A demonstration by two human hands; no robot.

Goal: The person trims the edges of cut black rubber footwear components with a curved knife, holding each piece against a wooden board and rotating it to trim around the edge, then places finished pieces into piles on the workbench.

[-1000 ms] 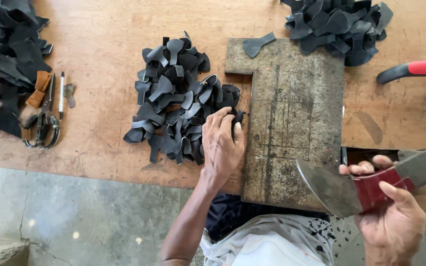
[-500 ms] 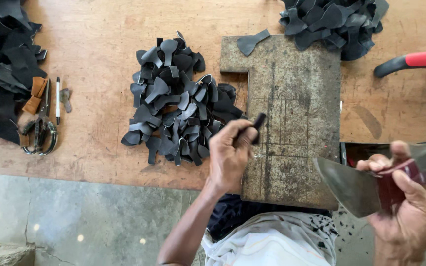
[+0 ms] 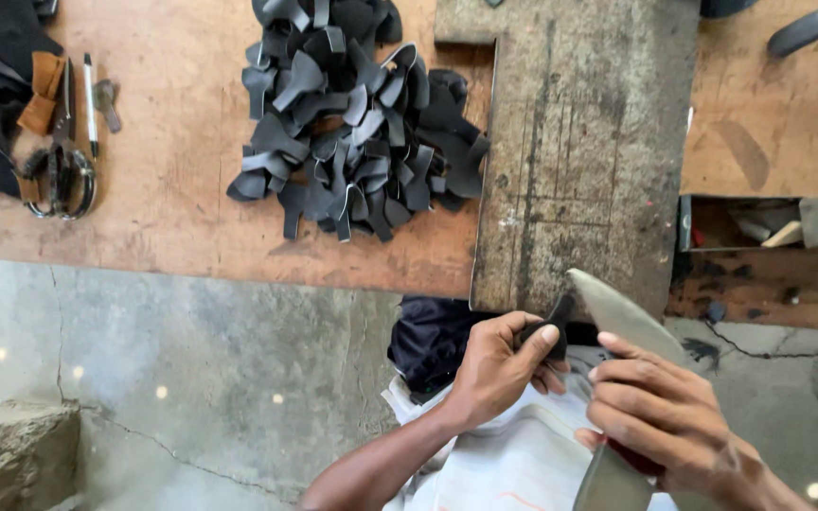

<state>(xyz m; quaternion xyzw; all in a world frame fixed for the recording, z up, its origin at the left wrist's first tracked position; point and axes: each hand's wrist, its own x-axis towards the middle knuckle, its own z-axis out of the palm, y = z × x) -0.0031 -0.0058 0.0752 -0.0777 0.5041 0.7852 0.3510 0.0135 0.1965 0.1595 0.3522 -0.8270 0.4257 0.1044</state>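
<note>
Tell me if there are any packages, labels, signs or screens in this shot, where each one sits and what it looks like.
None in view: no package, label, sign or screen.
Only loose things show: a pile of black leather pieces on the wooden bench, a worn grey cutting board beside it, scissors at the far left.

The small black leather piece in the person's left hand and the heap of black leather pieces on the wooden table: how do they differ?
The small black leather piece is single, pinched in the left hand off the table; the heap of black leather pieces is many, lying loose and overlapping on the wooden table. The single piece sits beside the broad metal blade; the heap lies untouched. Both look like dark leather.
</note>
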